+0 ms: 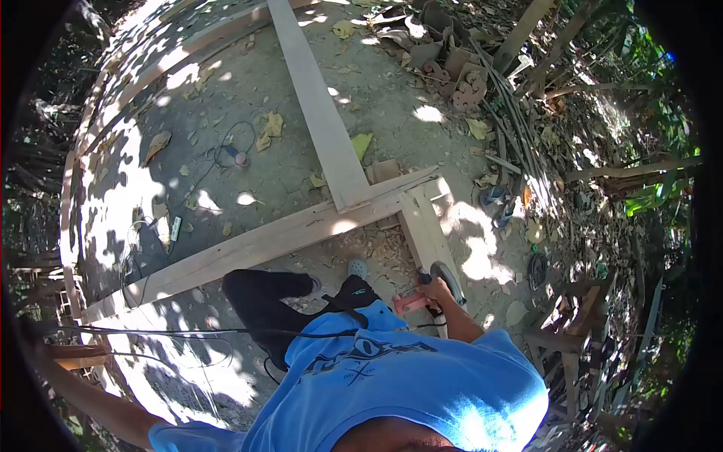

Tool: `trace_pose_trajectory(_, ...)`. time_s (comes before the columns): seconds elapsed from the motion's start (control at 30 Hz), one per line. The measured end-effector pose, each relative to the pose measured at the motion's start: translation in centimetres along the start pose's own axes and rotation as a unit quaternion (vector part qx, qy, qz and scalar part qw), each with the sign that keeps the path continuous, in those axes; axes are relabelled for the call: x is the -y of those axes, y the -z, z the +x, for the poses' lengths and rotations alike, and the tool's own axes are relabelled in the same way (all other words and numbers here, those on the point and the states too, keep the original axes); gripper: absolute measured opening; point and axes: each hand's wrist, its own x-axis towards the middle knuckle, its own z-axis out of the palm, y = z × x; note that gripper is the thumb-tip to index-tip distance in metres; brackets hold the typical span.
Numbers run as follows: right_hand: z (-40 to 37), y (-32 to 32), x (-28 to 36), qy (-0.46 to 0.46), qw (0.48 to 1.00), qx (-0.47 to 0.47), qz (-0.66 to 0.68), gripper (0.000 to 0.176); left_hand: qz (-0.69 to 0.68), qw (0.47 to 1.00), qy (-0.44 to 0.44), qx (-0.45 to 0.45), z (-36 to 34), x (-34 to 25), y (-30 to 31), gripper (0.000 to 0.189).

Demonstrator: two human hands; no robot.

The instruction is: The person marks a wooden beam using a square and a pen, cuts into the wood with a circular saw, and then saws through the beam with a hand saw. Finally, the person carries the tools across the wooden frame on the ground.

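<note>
My right hand (434, 289) is closed round the handle of a circular saw (409, 303) with a reddish motor body. Its dark round guard (449, 282) lies to the right of the hand. The saw rests at the near end of a short wooden beam (423, 230), which points away from me. To the far left my left arm (113, 416) reaches outward. The left hand is lost in the dark rim of the view, close to a black cable (188, 332) that runs across toward my body; its fingers do not show.
A long beam (226, 253) crosses the ground in front of my legs. Another plank (320, 113) rests on it and extends away. A power strip (175, 228) and loose cords lie left. Scrap wood pieces (468, 87) stand back right; a wooden stand (568, 339) is at right.
</note>
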Motion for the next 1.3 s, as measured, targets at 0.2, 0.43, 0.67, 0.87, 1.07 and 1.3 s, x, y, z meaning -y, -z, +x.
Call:
trace_pose_trajectory(0.2, 4.3, 3.9, 18.4, 0.213, 0.970, -0.078, -0.088, 0.041, 0.010, 0.999, 0.036, 0.024, 13.2, 6.5, -11.7, 0.040)
trace_pose_trajectory(0.43, 7.6, 5.3, 39.7, 0.253, 0.965, -0.065, 0.009, 0.037, 0.005, 0.995, 0.102, 0.002, 30.1, 21.8, -25.2, 0.042)
trace_pose_trajectory(0.67, 14.7, 3.7, 56.2, 0.045, 0.996, -0.059, 0.055, 0.022, -0.071, 0.963, 0.227, -0.125, 38.6, 43.8, -36.9, 0.043)
trace_pose_trajectory(0.87, 15.2, 6.5, 70.7, 0.030, 0.989, -0.060, 0.131, 0.015, -0.134, 0.937, 0.264, -0.187, 43.0, 49.3, -46.8, 0.049)
trace_pose_trajectory(1.07, 20.2, 8.8, 81.8, 0.093, 0.984, -0.070, 0.133, 0.020, -0.135, 0.942, 0.233, -0.201, 48.8, 52.8, -50.1, 0.048)
trace_pose_trajectory(1.3, 35.6, 12.0, 96.6, 0.058, 0.998, 0.003, 0.031, 0.023, -0.108, 0.929, 0.182, -0.303, 52.3, 51.1, -55.5, 0.047)
